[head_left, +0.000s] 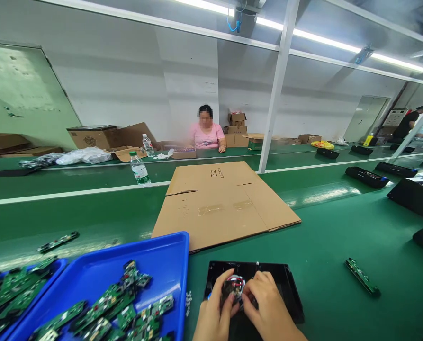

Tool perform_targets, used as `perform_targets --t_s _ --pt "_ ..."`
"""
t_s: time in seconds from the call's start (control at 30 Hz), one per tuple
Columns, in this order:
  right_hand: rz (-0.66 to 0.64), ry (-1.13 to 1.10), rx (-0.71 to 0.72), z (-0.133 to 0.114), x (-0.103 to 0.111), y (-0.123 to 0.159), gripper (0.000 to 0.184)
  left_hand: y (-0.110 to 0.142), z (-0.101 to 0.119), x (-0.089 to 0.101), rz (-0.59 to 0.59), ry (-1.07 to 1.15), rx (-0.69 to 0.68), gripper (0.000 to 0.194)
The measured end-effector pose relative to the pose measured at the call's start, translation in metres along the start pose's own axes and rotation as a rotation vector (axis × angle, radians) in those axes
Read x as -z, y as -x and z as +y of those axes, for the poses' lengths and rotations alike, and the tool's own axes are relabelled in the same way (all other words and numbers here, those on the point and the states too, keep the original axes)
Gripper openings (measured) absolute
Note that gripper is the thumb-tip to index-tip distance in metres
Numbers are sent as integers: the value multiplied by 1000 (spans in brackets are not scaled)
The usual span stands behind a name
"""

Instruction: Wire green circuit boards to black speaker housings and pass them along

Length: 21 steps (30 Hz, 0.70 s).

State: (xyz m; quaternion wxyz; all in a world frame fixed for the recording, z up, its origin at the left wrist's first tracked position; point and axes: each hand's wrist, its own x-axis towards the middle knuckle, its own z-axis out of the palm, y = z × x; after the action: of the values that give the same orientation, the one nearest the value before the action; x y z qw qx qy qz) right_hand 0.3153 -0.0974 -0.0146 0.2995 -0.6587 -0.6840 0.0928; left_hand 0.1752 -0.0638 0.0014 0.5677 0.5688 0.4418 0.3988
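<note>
Tray (161, 255) of circuit boards (106, 300) left of the case (287, 291); cardboard (221, 203) behind both, perhaps touching the tray.

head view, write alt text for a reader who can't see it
A left hand holds a small wired part over a black casing on a green worktop, the right hand close against the part. A blue tray of green circuit boards lies to their left, flat cardboard ahead, and a person in pink beyond.

The far white wall (126, 71) is broken by a pale green door (19, 90) at left and a second door (365, 118) at far right. Green workbenches (325, 265) are lit by overhead fluorescent tubes (325, 40); right of centre, a white post (277, 85) is seen.
</note>
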Motion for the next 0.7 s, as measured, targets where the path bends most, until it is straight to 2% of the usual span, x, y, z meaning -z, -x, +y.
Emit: perform_targets --t_s 0.1,0.27,0.7 --pt "-3 -4 -23 0 1 0 16 0 -1 -1 14 33 25 48" --pt "-31 -14 -49 -2 4 -1 17 0 -3 -1 60 -120 -34 45" --pt "-6 -47 -60 0 -2 -1 17 1 -10 4 43 -281 -139 38"
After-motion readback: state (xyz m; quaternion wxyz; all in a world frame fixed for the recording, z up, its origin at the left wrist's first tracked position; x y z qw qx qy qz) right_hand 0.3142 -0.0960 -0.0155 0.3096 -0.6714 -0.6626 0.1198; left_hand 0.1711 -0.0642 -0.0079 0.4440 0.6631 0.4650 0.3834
